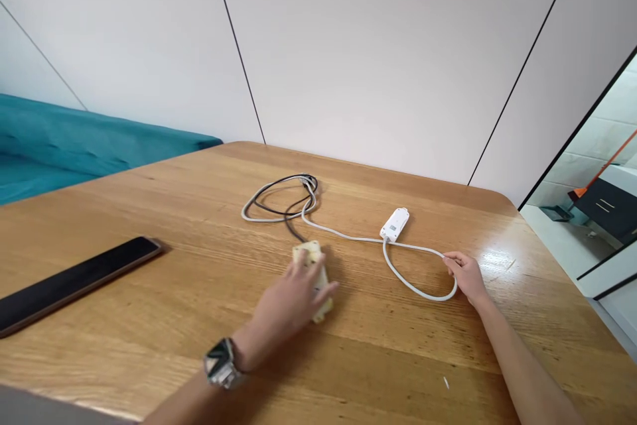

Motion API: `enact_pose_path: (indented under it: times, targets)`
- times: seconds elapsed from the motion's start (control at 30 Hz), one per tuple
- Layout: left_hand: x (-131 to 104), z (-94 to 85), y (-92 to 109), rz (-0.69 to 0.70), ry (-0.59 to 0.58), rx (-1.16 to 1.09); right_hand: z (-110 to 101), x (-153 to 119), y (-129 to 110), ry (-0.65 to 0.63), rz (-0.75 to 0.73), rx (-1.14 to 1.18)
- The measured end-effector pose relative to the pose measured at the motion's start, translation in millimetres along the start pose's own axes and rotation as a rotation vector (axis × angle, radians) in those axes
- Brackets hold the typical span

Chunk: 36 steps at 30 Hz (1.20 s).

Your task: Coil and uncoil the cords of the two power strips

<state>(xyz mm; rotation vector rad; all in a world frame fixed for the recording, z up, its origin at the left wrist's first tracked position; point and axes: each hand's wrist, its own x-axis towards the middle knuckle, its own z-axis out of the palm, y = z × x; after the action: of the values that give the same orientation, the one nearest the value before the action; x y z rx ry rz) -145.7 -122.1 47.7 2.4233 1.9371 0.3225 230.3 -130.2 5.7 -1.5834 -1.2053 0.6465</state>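
Watch (219, 362) nearest; left hand (291, 299) spread over yellowed strip (309, 249), mid-surface (378, 339); right hand (465, 276) pinches white cord (415, 290). Step, judged: handling strip and cord; next calls for firmer left grip.

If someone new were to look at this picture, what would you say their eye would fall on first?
Probably the two hands at the wooden table: the left hand, slightly blurred, lies over a yellowed block near the middle, while the right hand pinches a looped white cable to the right. Next might come the vivid teal sofa at the far left, bright against the pale wall.
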Motion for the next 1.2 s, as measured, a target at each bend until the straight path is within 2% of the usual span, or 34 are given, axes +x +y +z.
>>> enact_pose_path:
  times: [0.07,0.17,0.27,0.37,0.47,0.53,0.57,0.63,0.7,0.73,0.77,0.8,0.87,0.93,1.03,1.1,1.2]
  targets:
    - [-20.2,-2.4,41.5,0.105,-0.113,-0.023,-14.7,5.0,5.8,0.064,-0.016,-0.098]
    - [-43.2,-6.8,95.1,0.228,-0.235,-0.082,-45.5,12.8,18.4,0.206,0.05,-0.278]
    - [-58.7,-2.2,140.1,0.415,-0.318,-0.188,-80.2,19.1,32.8,0.314,0.127,-0.383]
    - [-67.2,9.6,175.3,0.678,-0.37,-0.313,-114.3,23.8,41.6,0.333,0.175,-0.518]
    - [-62.3,15.3,190.2,0.957,-0.409,-0.46,-143.1,22.5,32.3,0.33,0.243,-0.642]
    - [-46.5,12.0,181.2,1.034,-0.335,-0.506,-152.4,14.5,11.9,0.378,0.234,-0.663]
    - [-34.3,8.9,169.9,1.01,-0.25,-0.506,-152.0,8.1,-1.8,0.406,0.199,-0.65]
    - [-2.6,2.2,134.3,0.808,-0.01,-0.474,-138.4,-7.8,-32.1,0.405,0.094,-0.564]
    - [33.2,-2.5,87.4,0.471,0.207,-0.417,-108.6,-23.7,-60.3,0.305,0.009,-0.478]
    - [49.8,-3.4,63.4,0.297,0.261,-0.373,-88.9,-30.1,-72.0,0.226,-0.035,-0.459]
    - [64.0,-3.4,41.2,0.125,0.275,-0.329,-67.3,-35.1,-81.8,0.129,-0.069,-0.45]
    - [75.0,-2.2,22.2,0.004,0.234,-0.312,-44.6,-38.4,-89.7,0.029,-0.11,-0.454]
    - [86.7,3.3,-2.3,-0.038,0.058,-0.362,0.9,-39.9,-100.8,-0.148,-0.204,-0.508]
    - [86.7,11.7,-8.3,0.009,-0.033,-0.427,42.4,-36.7,-107.2,-0.2,-0.303,-0.608]
    - [76.6,24.2,3.3,0.08,-0.015,-0.551,91.0,-29.6,-110.3,-0.177,-0.412,-0.706]
    - [70.2,29.3,13.1,0.116,-0.012,-0.665,112.5,-26.8,-107.4,-0.188,-0.419,-0.779]
    - [64.6,30.0,22.1,0.124,0.01,-0.793,127.5,-25.9,-96.7,-0.199,-0.356,-0.867]
